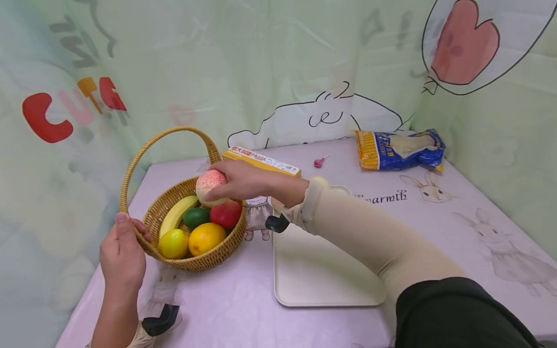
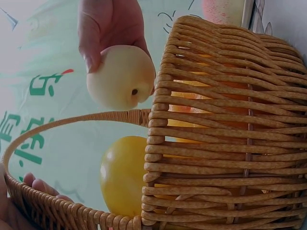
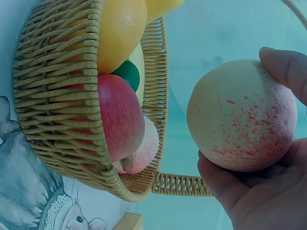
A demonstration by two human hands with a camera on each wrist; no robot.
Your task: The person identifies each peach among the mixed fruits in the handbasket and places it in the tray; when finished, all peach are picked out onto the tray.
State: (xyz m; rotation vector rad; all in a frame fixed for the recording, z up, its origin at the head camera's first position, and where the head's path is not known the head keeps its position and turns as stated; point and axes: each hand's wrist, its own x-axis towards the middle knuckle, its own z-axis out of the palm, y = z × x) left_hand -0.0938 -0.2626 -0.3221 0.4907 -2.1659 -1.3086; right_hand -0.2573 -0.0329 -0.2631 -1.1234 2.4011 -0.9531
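My right hand (image 1: pixel 230 181) holds a pale peach with red speckles (image 1: pixel 210 184) just above the far rim of a wicker basket (image 1: pixel 204 260); the peach (image 3: pixel 242 115) fills its fingers (image 3: pixel 288 72) in the right wrist view. The basket holds a banana (image 1: pixel 176 214), a green fruit (image 1: pixel 196 217), a red apple (image 1: pixel 226 213), a lemon (image 1: pixel 173 243) and an orange (image 1: pixel 205 238). My left hand (image 1: pixel 124 246) grips the basket's near-left rim by the handle's foot. The left wrist view shows the peach (image 2: pixel 122 76) over the handle (image 2: pixel 72 122).
A cream tray (image 1: pixel 322 270) lies right of the basket, under my right forearm. A yellow pasta box (image 1: pixel 261 161) sits behind the basket, a small pink item (image 1: pixel 319 162) beyond, and a blue-yellow bag (image 1: pixel 398 150) at the back right. Curtains close in the table's back and sides.
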